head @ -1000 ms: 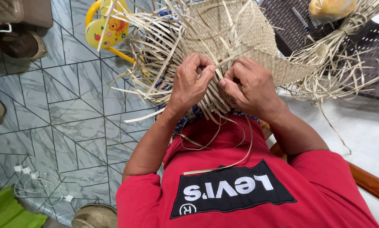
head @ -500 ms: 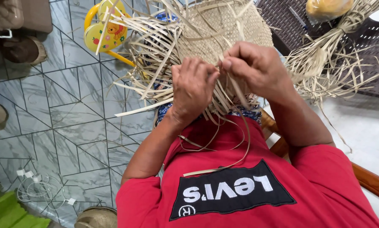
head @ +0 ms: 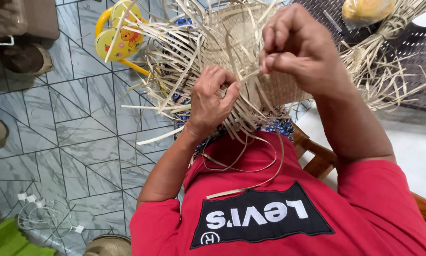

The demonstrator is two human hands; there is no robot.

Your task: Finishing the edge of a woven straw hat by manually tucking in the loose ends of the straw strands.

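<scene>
A half-woven straw basket [head: 251, 52] rests on my lap, with many loose pale strips sticking out from its edge. My left hand [head: 213, 102] grips the woven edge and pinches strips against it. Raised above the weave, my right hand [head: 300, 45] pinches one thin straw strip [head: 248, 76] and pulls it taut from the weave toward me. Several loose strips [head: 241, 163] hang down over my red shirt.
A bundle of raw straw [head: 388, 61] lies on a dark woven surface at the right. A yellow toy [head: 115, 35] lies on the grey tiled floor beyond the basket. A wooden chair frame [head: 317, 154] shows at my right side. Shoes [head: 25, 57] stand at the left.
My right hand has risen from the woven edge and drawn a strip up and toward me. My left hand has stayed on the weave, holding it.
</scene>
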